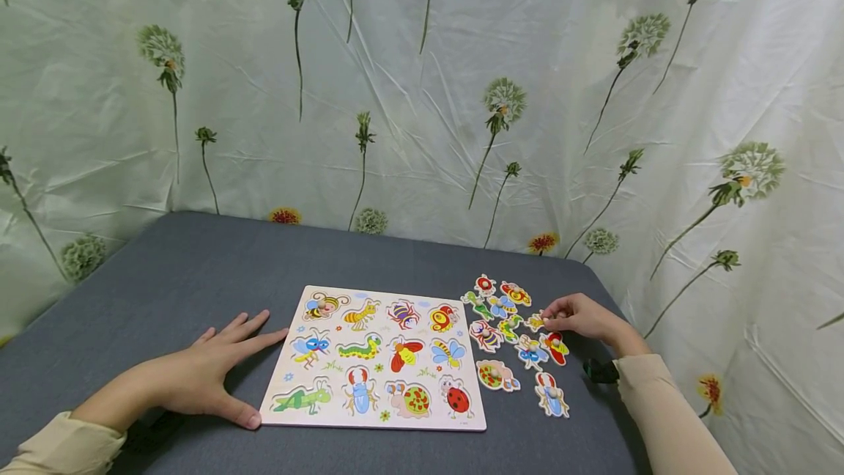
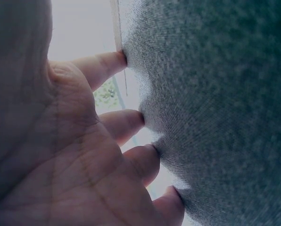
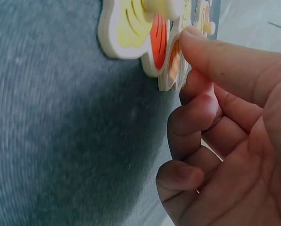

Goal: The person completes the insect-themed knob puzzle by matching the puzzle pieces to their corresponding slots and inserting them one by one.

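A pink wooden puzzle board (image 1: 376, 358) printed with several cartoon insects lies flat on the grey table (image 1: 198, 277). My left hand (image 1: 211, 372) rests flat and open on the cloth just left of the board, its thumb against the board's near-left corner. In the left wrist view the fingertips (image 2: 136, 117) press on the grey fabric beside the board's edge (image 2: 116, 23). My right hand (image 1: 580, 316) sits among the loose pieces right of the board. Its fingers are curled, and thumb and forefinger pinch the edge of a small yellow piece (image 1: 535, 322) (image 3: 171, 70), which still lies on the table.
Several loose insect pieces lie in a cluster right of the board, among them a red ladybird (image 1: 484, 285), a snail (image 1: 497, 376) and a beetle (image 1: 551, 394). A yellow and red piece (image 3: 131, 28) lies next to the pinched one. A dandelion-print curtain (image 1: 422, 94) hangs behind the table.
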{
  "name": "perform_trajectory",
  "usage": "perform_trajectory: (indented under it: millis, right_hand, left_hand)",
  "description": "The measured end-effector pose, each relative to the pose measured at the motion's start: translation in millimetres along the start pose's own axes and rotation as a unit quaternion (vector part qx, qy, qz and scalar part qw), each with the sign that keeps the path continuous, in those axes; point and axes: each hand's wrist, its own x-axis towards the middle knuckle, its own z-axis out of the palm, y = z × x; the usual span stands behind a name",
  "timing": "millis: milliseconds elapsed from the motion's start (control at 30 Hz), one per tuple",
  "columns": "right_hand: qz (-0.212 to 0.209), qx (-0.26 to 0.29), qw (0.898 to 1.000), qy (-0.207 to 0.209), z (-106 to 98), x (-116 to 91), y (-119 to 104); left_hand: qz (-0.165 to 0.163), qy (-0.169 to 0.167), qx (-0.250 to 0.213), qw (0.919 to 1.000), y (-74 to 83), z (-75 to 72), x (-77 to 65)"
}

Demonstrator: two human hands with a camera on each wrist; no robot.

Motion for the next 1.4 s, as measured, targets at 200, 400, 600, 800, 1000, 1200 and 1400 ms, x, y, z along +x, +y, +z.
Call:
perform_trajectory:
  millis: [200,400,600,800,1000,1200,1400]
  right_hand:
    - [0.021,-0.031,0.999,0.026,-3.2,0.9,4.9]
    - [0.026,-0.055,0.997,0.040,-6.7,0.1,6.4]
    - [0.033,-0.067,0.996,0.051,-7.6,-0.7,5.3]
    - [0.038,-0.089,0.993,0.066,-7.3,-1.4,10.5]
    - [0.033,-0.084,0.993,0.074,-7.5,-2.0,15.2]
    - [0.026,-0.037,0.996,0.072,-7.2,-3.6,22.3]
    - [0.025,0.033,0.998,0.052,-7.5,-5.5,34.3]
  left_hand:
    - [0.000,0.000,0.001,1.0000,-0.4,0.2,-0.2]
    - [-0.003,-0.002,0.001,1.0000,-0.5,0.1,0.0]
    - [-0.004,0.000,0.002,1.0000,-0.4,0.8,0.1]
    - [0.003,0.004,-0.001,1.0000,-0.9,1.7,-0.6]
    - [0.004,0.005,0.000,1.0000,-1.5,1.9,-0.9]
    - [0.007,0.007,0.002,1.0000,-1.7,2.2,-1.0]
    - [0.005,0.006,0.001,1.0000,-1.3,1.9,-1.0]
